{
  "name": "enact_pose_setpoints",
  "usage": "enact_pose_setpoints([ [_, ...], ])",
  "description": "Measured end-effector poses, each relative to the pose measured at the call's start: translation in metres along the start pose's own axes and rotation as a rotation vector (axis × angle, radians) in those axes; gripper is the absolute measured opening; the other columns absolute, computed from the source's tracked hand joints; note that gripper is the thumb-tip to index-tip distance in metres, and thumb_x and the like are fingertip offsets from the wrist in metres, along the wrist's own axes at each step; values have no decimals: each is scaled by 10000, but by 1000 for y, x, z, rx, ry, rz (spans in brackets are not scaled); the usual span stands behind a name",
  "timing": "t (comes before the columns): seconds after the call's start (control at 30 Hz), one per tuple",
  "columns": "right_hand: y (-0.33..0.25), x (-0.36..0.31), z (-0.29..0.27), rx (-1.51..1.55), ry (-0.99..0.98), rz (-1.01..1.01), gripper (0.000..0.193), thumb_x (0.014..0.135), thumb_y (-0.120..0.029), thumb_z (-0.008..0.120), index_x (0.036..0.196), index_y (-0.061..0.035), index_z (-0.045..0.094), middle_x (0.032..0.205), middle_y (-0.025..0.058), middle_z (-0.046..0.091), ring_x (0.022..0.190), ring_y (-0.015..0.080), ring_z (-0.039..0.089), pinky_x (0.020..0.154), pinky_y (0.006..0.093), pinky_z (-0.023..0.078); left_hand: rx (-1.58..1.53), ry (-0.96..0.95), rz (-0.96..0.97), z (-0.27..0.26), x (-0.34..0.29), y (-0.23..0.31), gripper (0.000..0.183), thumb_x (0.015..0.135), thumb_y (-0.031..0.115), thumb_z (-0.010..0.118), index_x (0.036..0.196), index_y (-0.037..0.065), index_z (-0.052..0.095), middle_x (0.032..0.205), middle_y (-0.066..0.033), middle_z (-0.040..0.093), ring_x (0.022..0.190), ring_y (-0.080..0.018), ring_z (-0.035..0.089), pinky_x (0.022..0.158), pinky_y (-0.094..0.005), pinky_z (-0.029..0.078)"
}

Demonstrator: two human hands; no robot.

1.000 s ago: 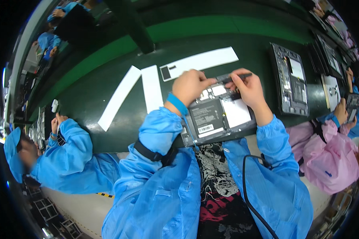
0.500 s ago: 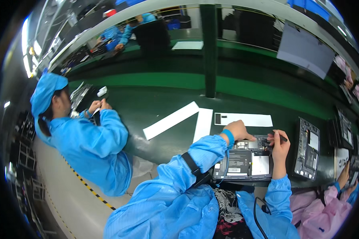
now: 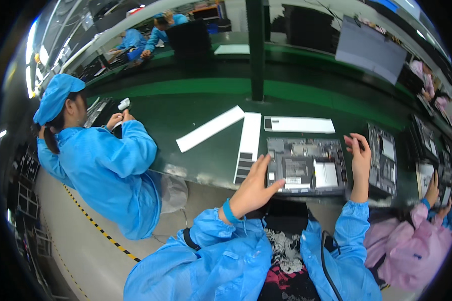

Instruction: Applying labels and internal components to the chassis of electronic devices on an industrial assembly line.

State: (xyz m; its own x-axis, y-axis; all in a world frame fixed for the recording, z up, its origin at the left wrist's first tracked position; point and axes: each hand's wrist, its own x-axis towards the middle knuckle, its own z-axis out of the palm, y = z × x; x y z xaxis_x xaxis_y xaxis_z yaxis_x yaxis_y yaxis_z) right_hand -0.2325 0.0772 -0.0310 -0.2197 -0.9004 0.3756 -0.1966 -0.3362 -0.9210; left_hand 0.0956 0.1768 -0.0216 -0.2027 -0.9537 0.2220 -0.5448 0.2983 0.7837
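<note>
An opened laptop base lies at the bench's near edge in front of me, its inner parts, dark battery and a pale silver rectangle showing. My left hand is at the laptop's left side, fingers spread, with the thumb over its front left corner; whether it presses there I cannot tell. Beyond the right edge, my right hand is raised with bent fingers apart and nothing visible in them. It sits between this laptop and a stack of opened laptop bases.
White strips lie behind and left of the laptop: a bare one, one with dark pieces, another farther back. A green post rises behind. A co-worker in blue works at left; one in pink at right.
My left hand has drawn back from the laptop's inner parts to its left side. My right hand has moved off to the right, and the dark tool in it no longer shows.
</note>
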Motion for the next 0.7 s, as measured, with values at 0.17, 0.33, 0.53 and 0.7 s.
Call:
enact_pose_setpoints([
  [0.17, 12, -68, -14, -415, -15, 78, 266, 923, -70, 546, 1186, -37, 544, 1047, 100, 649, 978, 165, 596, 860, 275, 445, -298, 11, -41, 37, -10, -21, 786, 880, 228, 672, 1444, -88, 225, 1431, -308, 360, 1352, -361, 373, 1093, -397, 329],
  [0.33, 35, -79, -10, -200, 130, 66, 230, 888, 66, 513, 1098, -6, 572, 990, 86, 635, 952, 131, 580, 866, 250, 427, -236, 163, -19, 53, -7, -13, 787, 876, 221, 667, 1445, -93, 223, 1424, -301, 381, 1348, -354, 381, 1096, -370, 314],
  [0.53, -24, -98, 54, 233, 222, 29, 206, 881, 74, 513, 1063, 3, 579, 1001, 53, 601, 954, 118, 555, 860, 243, 425, -286, 386, 85, -9, -11, -17, 704, 896, 216, 652, 1442, -58, 302, 1484, -239, 335, 1387, -308, 327, 1126, -370, 274],
  [0.7, -74, -75, 191, 174, -31, -87, 255, 817, 40, 577, 1069, -1, 581, 1039, 100, 615, 1003, 180, 586, 870, 303, 468, 1, 625, 49, -165, -4, -40, 767, 904, 305, 655, 1484, -1, 257, 1461, -230, 385, 1311, -312, 432, 1063, -363, 355],
])
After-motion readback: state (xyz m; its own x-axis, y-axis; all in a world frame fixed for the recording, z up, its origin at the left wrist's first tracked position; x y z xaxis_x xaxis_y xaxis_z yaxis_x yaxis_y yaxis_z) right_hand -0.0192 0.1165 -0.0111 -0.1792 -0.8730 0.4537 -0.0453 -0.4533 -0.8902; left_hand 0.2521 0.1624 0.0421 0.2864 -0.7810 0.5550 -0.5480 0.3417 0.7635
